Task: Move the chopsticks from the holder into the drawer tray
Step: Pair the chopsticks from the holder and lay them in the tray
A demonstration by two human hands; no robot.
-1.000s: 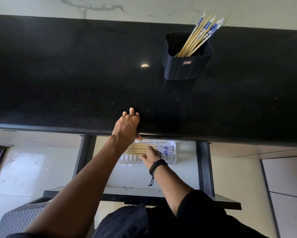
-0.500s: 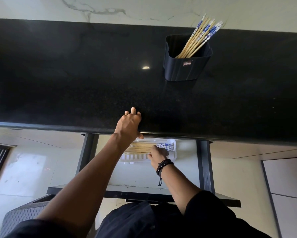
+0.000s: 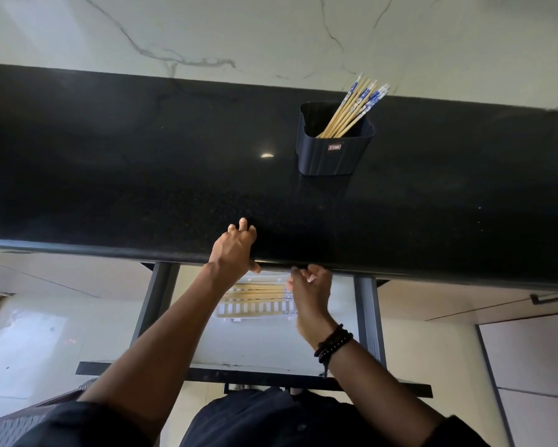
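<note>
Left hand is resting on the counter's near edge, fingers relaxed | right hand is hovering over the tray in the open drawer, fingers loosely curled, gripping nothing | chopsticks are leaning in the holder, far right | more chopsticks are lying in the tray

Right end of tray and patterned ends of tray chopsticks: hidden behind right hand. Its fingers curl away from the camera; cannot tell whether they hold anything. Lower ends of holder chopsticks: hidden inside holder. Text on label: too small to read.
</note>
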